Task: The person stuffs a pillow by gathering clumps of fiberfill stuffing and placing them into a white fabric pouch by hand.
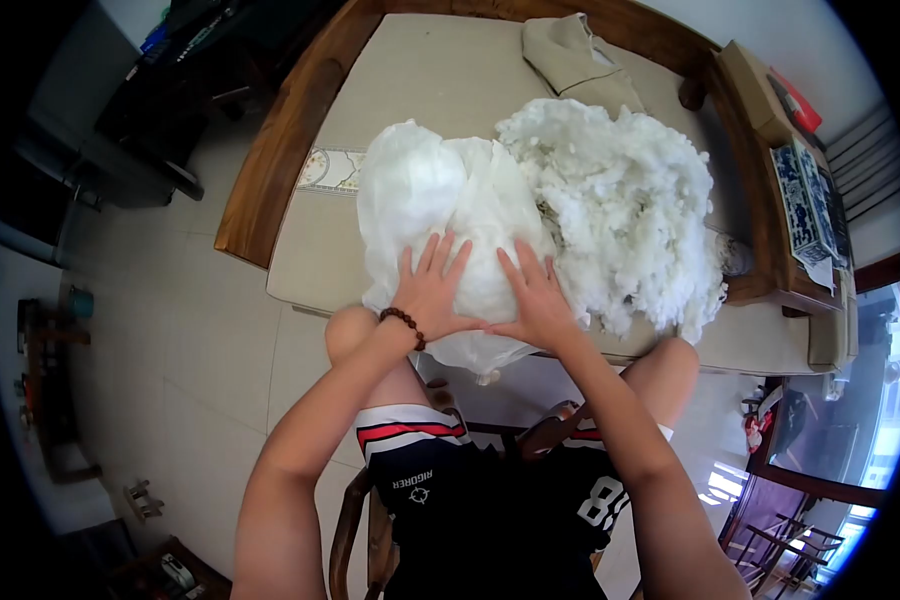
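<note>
A thin, whitish plastic bag (410,185) with white stuffing inside lies on the beige seat cushion in front of me. My left hand (432,290) rests flat on the bag's near part, fingers spread, a dark bead bracelet (403,325) around its wrist. Beside it, my right hand (535,300) also presses on the bag with fingers apart. The two thumbs meet or nearly meet. Against the bag's right side sits a big loose heap of white fiber stuffing (625,205). The bag's opening cannot be made out.
A wooden frame (270,185) surrounds the cushion (410,60). A folded beige cover (580,65) lies at the back. On the right armrest stand a cardboard box (755,95) and a blue-and-white patterned box (802,205). My knees touch or nearly touch the cushion's front edge.
</note>
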Motion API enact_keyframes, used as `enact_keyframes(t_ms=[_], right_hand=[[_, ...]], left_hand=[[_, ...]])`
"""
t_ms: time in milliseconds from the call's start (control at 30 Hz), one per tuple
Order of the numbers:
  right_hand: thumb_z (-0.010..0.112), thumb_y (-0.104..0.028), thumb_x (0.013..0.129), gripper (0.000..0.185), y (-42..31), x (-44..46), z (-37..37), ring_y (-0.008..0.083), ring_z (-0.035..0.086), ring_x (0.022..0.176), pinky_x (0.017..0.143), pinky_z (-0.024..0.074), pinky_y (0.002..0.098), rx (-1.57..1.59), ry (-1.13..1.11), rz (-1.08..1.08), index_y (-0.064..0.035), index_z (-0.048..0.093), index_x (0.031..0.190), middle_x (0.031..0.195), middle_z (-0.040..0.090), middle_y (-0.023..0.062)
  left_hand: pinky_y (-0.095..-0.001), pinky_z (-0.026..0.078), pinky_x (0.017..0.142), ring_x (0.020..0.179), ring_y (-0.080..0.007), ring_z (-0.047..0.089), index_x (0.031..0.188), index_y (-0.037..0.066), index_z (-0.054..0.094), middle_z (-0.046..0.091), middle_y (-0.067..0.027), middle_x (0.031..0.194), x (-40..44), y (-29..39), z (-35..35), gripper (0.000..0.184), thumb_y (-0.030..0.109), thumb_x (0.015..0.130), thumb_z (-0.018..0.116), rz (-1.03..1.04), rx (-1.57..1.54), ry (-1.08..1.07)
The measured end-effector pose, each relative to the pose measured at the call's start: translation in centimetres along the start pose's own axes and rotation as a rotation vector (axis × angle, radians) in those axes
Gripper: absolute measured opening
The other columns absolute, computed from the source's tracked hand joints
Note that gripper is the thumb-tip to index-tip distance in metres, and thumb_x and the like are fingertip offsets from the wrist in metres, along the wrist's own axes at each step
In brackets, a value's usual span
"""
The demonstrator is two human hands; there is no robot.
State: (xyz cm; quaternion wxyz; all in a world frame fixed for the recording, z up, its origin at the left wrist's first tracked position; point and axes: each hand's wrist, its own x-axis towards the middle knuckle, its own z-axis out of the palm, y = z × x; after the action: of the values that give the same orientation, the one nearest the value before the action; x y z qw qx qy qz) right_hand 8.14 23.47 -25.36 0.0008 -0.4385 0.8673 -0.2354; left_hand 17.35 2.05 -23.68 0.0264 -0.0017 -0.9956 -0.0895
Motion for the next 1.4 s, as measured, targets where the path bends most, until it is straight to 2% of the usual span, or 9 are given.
enact_keyframes(t_ms=[167,300,467,567,800,900,967,1067,1400], right_hand=[[0.084,-0.025,0.081,0.091,2.9,-1.0,4.8,0.0371,0.043,0.147,0.122,0.0326,0.053,-0.125,-0.119,0.047,-0.0125,0.038,0.159,0.155,0.048,0.0202],[0.081,-0.018,0.084,0.08,1.9,-0.5,3.6,0.034,0.049,0.142,0.12,0.0357,0.0515,-0.165,-0.113,0.084,-0.0112,0.044,0.155,0.148,0.057,0.0185],[0.078,-0.016,0.085,0.068,-0.2,-3.7,-2.0,0.0332,0.053,0.138,0.118,0.0375,0.051,0.047,0.13,-0.078,-0.0083,0.052,0.148,0.145,0.058,0.0178],[0.075,-0.016,0.088,0.062,2.0,-6.1,-0.4,0.034,0.053,0.138,0.117,0.038,0.0494,-0.136,0.044,-0.104,-0.0069,0.053,0.145,0.146,0.057,0.0173],[0.072,-0.014,0.088,0.045,1.5,-6.4,-0.6,0.0324,0.059,0.13,0.111,0.0423,0.0478,-0.142,0.023,-0.06,-0.0035,0.062,0.131,0.134,0.066,0.015],[0.072,-0.013,0.088,0.037,-0.8,-3.5,-6.5,0.0322,0.064,0.118,0.102,0.0449,0.046,-0.002,-0.07,0.176,-0.003,0.067,0.123,0.123,0.071,0.0139],[0.074,-0.015,0.087,0.033,0.0,-2.1,-8.4,0.0323,0.066,0.11,0.096,0.0453,0.0445,-0.119,0.264,0.063,-0.0032,0.071,0.118,0.118,0.073,0.0134],[0.078,-0.018,0.085,0.039,2.4,-0.3,-9.9,0.0323,0.066,0.112,0.097,0.0452,0.0448,-0.229,0.395,0.137,-0.0041,0.071,0.122,0.119,0.073,0.0135],[0.083,-0.024,0.08,0.057,4.4,4.7,-6.6,0.0373,0.067,0.112,0.098,0.0476,0.0501,-0.404,0.303,0.218,-0.0063,0.066,0.132,0.125,0.071,0.0166]], left_hand=[[-0.0652,0.027,0.12,0.155,-0.0383,0.027,0.163,0.017,0.03,0.029,-0.0195,0.168,1.2,-0.7,7.4,0.098,0.039,0.083,0.083,0.004,-0.026,-0.044],[-0.065,0.026,0.12,0.155,-0.0369,0.029,0.163,0.016,0.031,0.032,-0.0211,0.166,2.0,0.2,6.7,0.097,0.036,0.084,0.083,-0.031,0.013,-0.058],[-0.0657,0.021,0.122,0.157,-0.0389,0.024,0.162,0.013,0.033,0.027,-0.021,0.169,-0.3,4.1,0.3,0.095,0.055,0.088,0.074,-0.041,-0.166,0.089],[-0.0662,0.02,0.122,0.158,-0.039,0.021,0.163,0.015,0.033,0.023,-0.0194,0.17,-0.4,4.9,3.3,0.097,0.064,0.088,0.069,0.026,-0.136,0.119],[-0.0633,0.02,0.124,0.158,-0.0374,0.021,0.164,0.018,0.033,0.024,-0.0178,0.17,0.3,4.6,6.3,0.097,0.06,0.086,0.074,0.021,-0.011,0.092],[-0.0636,0.021,0.123,0.158,-0.0365,0.021,0.164,0.019,0.033,0.024,-0.016,0.171,1.1,4.0,6.8,0.096,0.06,0.087,0.073,-0.012,0.009,0.162],[-0.0622,0.021,0.124,0.158,-0.0335,0.019,0.165,0.021,0.031,0.023,-0.013,0.172,1.8,4.0,6.3,0.092,0.059,0.091,0.07,-0.046,0.031,0.126],[-0.0617,0.021,0.124,0.158,-0.0324,0.02,0.165,0.022,0.031,0.024,-0.0121,0.172,3.0,3.6,6.4,0.091,0.059,0.091,0.069,-0.066,0.026,0.132],[-0.0621,0.019,0.125,0.158,-0.0322,0.021,0.164,0.022,0.032,0.025,-0.0129,0.171,4.4,2.4,5.6,0.097,0.062,0.086,0.074,-0.053,-0.108,0.135]])
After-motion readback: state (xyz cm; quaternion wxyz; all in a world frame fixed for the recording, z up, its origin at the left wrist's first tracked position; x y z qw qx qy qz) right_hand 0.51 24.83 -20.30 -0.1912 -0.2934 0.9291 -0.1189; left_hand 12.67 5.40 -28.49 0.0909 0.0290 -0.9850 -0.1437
